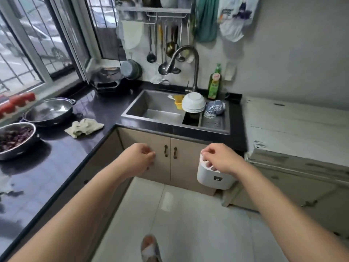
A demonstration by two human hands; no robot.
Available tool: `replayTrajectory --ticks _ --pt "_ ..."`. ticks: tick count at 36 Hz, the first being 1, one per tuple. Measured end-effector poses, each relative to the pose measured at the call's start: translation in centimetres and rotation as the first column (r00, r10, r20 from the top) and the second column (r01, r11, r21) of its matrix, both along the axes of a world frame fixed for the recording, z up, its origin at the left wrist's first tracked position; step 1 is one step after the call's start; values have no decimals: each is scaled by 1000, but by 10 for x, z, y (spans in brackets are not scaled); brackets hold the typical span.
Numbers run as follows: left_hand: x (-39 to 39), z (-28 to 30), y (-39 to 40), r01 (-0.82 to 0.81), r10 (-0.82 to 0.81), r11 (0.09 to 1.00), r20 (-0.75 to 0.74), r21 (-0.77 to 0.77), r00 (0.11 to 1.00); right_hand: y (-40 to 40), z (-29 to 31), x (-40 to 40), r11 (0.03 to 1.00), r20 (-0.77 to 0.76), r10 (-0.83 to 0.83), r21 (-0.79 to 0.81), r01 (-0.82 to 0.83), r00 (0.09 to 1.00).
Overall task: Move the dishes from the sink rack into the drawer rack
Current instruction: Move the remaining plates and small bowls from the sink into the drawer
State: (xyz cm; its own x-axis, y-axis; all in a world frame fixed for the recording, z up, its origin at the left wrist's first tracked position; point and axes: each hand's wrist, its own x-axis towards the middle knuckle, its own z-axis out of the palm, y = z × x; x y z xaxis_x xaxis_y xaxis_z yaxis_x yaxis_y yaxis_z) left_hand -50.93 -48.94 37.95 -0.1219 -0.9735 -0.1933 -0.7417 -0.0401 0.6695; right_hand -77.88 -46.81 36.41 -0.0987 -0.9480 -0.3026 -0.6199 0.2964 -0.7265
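Nothing moved yet, dishes all at sink.
White bowls (193, 102) stacked upside down + blue-patterned bowl (214, 109) on sink rack (213, 122), far right. Left hand (140, 157) & right hand (220, 159) loosely curled, holding nothing, near the cabinet doors (170, 157); no drawer rack in view.

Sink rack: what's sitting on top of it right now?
On the sink rack sit stacked white bowls, upside down, and a blue-patterned bowl to their right. A yellow item shows at their left. How many bowls the stack holds and what lies beneath is covered.
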Motion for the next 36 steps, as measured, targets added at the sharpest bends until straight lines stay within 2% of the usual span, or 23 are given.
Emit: replayTrajectory --ticks 10,14,19,24,36 --pt "19 -20 -166 -82 93 994 -192 66 977 -171 -5 4 998 8 -21 -60 21 1000" --pt "8 -22 -239 -57 78 993 -213 101 974 -232 -19 -5 998 8 -55 -9 55 998" --pt "-20 -28 -297 8 16 993 -208 117 978 -269 -48 -32 982 36 -187 46 185 982" --pt "-42 -48 -348 20 29 980 -239 199 971 -319 -75 -44 967 39 -224 137 217 974" --pt "-78 -70 -466 -102 188 929 -216 355 958 -478 -146 -68 982 -19 -103 157 104 995"
